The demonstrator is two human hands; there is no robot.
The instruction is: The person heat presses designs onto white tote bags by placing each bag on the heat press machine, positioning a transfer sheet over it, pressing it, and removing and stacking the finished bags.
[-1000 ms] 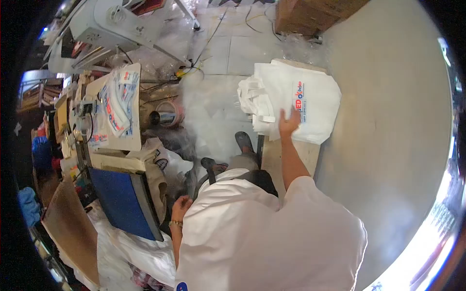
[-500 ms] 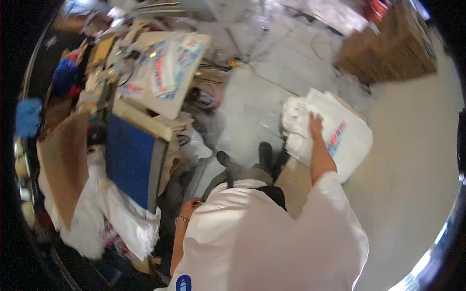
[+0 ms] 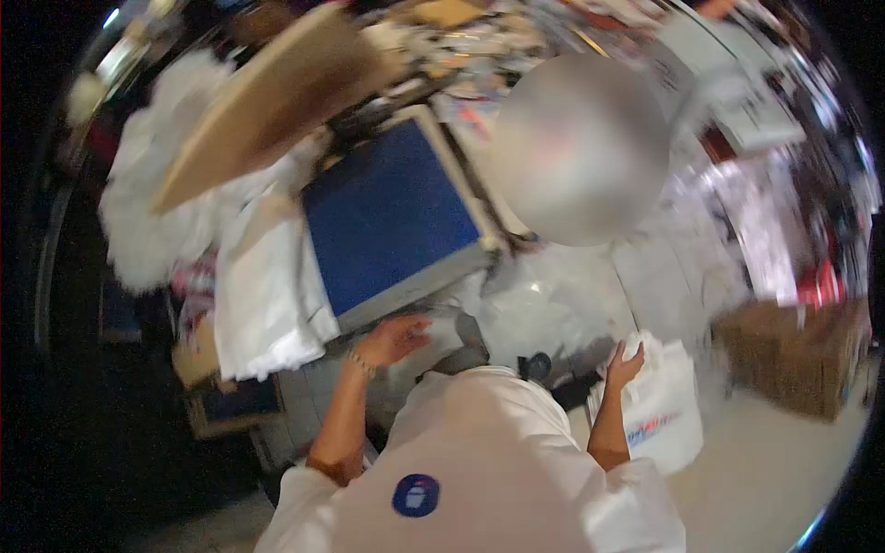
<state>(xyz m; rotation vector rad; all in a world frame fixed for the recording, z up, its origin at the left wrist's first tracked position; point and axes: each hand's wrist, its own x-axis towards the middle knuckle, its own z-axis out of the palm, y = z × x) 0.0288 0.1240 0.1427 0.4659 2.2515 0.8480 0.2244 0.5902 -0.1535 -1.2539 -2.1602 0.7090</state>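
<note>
My left hand (image 3: 395,341) hovers near the front edge of a blue-topped board (image 3: 392,217) with a pale rim. Its fingers are stretched out and nothing shows in them. At lower right my right hand (image 3: 627,365) lies at the upper left edge of a stack of white bags (image 3: 671,410) with red and blue print. Thumb and fingers there look apart; I cannot make out a grip. Left of the blue board hangs a folded white bundle (image 3: 267,286), perhaps more bags.
A tan board (image 3: 286,101) juts out at upper left beside fluffy white material (image 3: 161,175). A brown cardboard stack (image 3: 793,355) stands at right. Clear plastic (image 3: 553,295) lies on the floor ahead. A round blurred patch hides part of the upper middle.
My view has turned left, so the blue board sits more centrally. My left hand has risen from my side toward it. My right hand has shifted from the bags' top to their edge.
</note>
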